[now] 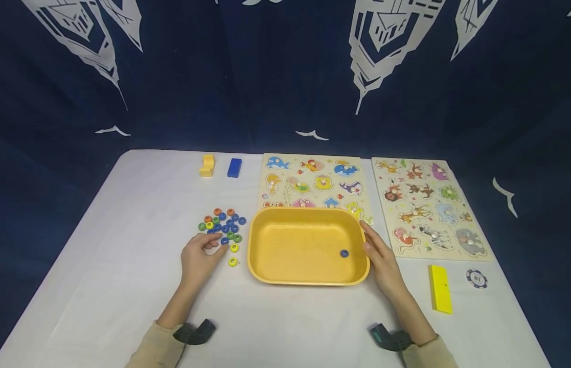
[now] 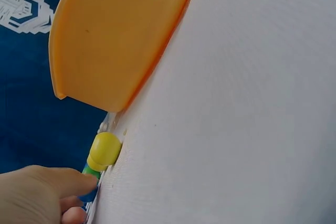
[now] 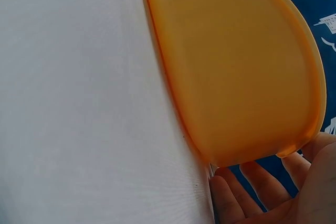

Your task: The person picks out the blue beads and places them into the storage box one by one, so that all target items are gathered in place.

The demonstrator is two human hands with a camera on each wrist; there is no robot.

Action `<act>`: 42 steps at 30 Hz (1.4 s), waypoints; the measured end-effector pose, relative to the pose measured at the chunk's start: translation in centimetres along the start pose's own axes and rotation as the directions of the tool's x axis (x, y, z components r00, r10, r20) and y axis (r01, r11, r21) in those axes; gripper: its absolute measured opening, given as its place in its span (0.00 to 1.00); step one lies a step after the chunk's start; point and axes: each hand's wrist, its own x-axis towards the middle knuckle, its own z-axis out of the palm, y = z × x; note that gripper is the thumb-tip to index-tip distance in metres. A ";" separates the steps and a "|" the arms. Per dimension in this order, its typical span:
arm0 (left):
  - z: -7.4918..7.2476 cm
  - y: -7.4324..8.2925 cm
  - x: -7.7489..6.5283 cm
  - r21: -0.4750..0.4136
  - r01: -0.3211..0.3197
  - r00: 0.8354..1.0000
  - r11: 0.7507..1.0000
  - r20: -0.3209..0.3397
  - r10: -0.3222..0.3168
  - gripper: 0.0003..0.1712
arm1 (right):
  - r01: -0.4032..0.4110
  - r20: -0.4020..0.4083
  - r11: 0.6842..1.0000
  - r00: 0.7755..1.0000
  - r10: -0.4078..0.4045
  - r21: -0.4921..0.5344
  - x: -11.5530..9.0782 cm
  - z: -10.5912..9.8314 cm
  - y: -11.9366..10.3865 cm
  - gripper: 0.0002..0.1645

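Observation:
In the head view, my left hand point(image 1: 200, 258) is at the near side of a cluster of small ring beads. Its thumb and index finger pinch a blue bead point(image 1: 224, 241). Two yellow beads, one of them a yellow bead point(image 1: 232, 261), lie close to the thumb. A yellow tray point(image 1: 308, 282) stands in the middle of the table, with one blue bead point(image 1: 344, 253) inside. My right hand point(image 1: 384, 263) rests against the tray's right end, its fingers fairly straight along the outer wall and the thumb at the rim, as the right wrist view also shows.
Behind the tray is a sea-animal puzzle board point(image 1: 285, 197), partly covered by it. Another animal puzzle board point(image 1: 425, 214) lies at right. Nearer are a yellow block point(image 1: 440, 289) and a round chip point(image 1: 476, 278). A yellow curved piece point(image 1: 207, 166) and a blue block point(image 1: 234, 167) lie far left.

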 end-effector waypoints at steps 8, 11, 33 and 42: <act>-1.0 1.5 -0.2 -0.060 0.040 0.999 0.997 -0.024 -0.042 0.14 | 0.005 0.017 1.000 1.000 -0.005 0.014 0.2 0.1 0.4 0.25; -1.8 3.5 0.0 -0.161 0.022 0.999 0.987 -0.036 -0.028 0.15 | -0.007 0.013 1.000 1.000 0.006 0.031 0.3 0.1 0.4 0.25; 10.1 18.7 0.8 -0.339 -0.091 0.840 0.936 0.478 0.255 0.11 | -0.036 0.002 0.996 0.999 0.035 0.087 -0.4 0.2 -2.6 0.26; 13.1 18.3 0.4 -0.206 -0.117 0.800 0.972 0.560 0.215 0.10 | -0.037 0.008 0.995 0.999 0.036 0.091 -0.3 0.2 -2.2 0.26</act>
